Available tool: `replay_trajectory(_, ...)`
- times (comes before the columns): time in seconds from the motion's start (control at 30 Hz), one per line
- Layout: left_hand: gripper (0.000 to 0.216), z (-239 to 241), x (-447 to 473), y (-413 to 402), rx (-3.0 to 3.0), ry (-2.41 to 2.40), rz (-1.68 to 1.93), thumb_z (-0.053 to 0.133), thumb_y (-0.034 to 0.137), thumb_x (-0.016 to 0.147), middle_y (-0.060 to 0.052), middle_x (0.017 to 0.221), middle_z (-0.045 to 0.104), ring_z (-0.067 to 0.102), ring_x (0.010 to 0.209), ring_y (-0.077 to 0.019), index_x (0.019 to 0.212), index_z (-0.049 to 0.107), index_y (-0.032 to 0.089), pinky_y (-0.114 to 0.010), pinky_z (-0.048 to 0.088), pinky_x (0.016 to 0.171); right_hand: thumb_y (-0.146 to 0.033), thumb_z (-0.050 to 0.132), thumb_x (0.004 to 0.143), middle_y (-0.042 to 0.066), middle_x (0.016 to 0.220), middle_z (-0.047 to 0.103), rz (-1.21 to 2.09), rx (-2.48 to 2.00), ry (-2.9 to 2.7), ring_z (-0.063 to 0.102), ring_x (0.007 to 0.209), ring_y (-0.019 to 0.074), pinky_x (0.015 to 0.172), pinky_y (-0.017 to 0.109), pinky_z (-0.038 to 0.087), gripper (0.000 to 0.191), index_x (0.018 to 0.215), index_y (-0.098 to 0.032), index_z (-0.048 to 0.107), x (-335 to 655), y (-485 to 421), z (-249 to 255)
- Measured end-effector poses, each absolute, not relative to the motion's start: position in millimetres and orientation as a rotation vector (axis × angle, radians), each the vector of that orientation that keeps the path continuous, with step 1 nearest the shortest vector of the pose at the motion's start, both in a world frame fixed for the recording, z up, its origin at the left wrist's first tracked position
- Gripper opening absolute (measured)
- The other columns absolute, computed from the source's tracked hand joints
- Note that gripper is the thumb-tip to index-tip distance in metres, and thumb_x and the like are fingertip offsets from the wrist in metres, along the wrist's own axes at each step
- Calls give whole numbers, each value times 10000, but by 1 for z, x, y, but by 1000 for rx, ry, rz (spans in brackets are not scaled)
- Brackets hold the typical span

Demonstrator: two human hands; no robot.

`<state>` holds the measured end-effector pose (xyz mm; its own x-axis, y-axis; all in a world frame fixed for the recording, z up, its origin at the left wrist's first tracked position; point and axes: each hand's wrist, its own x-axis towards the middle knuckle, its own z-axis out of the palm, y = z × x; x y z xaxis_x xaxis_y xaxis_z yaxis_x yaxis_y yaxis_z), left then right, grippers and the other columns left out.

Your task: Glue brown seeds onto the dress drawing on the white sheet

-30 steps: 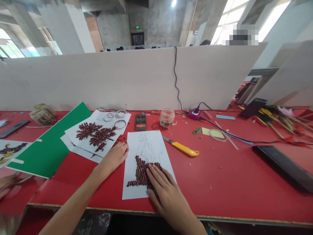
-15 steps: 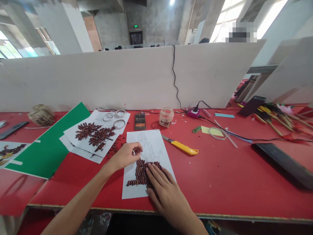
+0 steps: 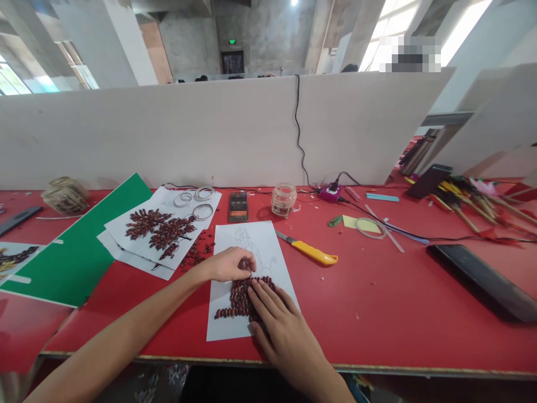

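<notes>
A white sheet (image 3: pixel 277 257) with a pencil drawing of a figure lies on the red table. Rows of dark red-brown, bean-like seeds (image 3: pixel 239 296) cover part of its lower half. My right hand (image 3: pixel 281 324) rests flat over these rows, fingers stretched out, hiding some of them. At the top edge of the rows, my left hand (image 3: pixel 235 264) has its fingers curled into a pinch; whatever is between the tips is too small to make out. Loose seeds (image 3: pixel 197 254) are scattered to the left of the sheet.
Left of me, papers with a seed-covered tree picture (image 3: pixel 168 226) overlap a green board (image 3: pixel 92 224). A phone (image 3: pixel 238 207), a glass jar (image 3: pixel 284 200) and a yellow utility knife (image 3: pixel 314 252) lie beyond and right. A black case (image 3: pixel 482 282) is far right.
My left hand has moved right and slightly down, its fingertips now at the top of the seed rows. My right hand stays flat on them. The view has shifted slightly.
</notes>
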<state>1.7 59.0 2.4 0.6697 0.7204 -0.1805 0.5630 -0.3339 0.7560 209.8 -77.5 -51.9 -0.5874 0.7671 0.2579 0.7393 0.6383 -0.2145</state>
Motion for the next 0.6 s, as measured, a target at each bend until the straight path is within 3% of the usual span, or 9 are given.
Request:
replay_trajectory(0.3,197,8,6,52,2414,1027,241,650,70,808,-57,865,769,657,940,-236,835,803,192,-331,478,869,-273,505,1033,53,1673,315,114,-1190,-2524,337,1536,263,1235,510,374,667,1649,-222,254,209,-77,-52)
replay_trajectory(0.47,195,4,-2,39,2531,1067,362,602,198,958,-69,968,734,632,970,-235,953,796,206,-360,492,900,-253,508,1023,47,1667,336,91,-1175,-2501,349,1531,265,1234,510,377,682,1652,-230,243,210,-77,-53)
replay_trajectory(0.6,269,-4,-13,19,2716,1010,392,518,192,1015,-77,1152,702,599,1096,-250,1119,761,234,-385,483,921,-261,492,1030,51,1672,319,88,-1189,-2524,325,1542,256,1245,508,358,669,1650,-205,245,210,-77,-53)
